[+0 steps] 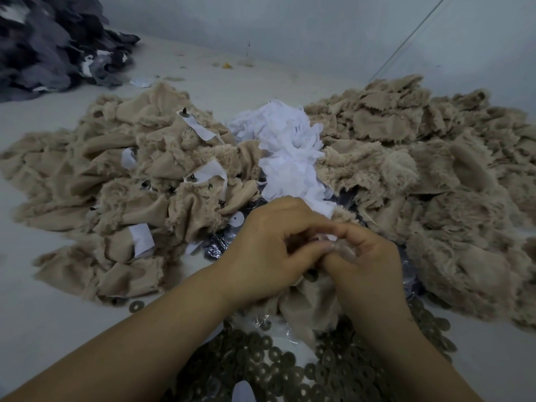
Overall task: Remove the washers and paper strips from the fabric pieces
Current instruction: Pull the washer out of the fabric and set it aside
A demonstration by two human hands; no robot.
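Head view: our left hand point(261, 250) and right hand point(365, 256) both pinch one tan plush fabric piece point(298, 303) above the washer pile point(290, 369); soft and floppy, so we judge gripping beside the stiff washer best; paper strips point(290, 149) heaped beyond.

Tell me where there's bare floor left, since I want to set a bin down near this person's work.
Bare floor lies left of the left forearm, below the tan fabric pile with paper strips. More lies behind the piles, toward the wall, right of the dark fabric heap. The middle is crowded: white paper heap, right tan pile, washers beneath the hands.
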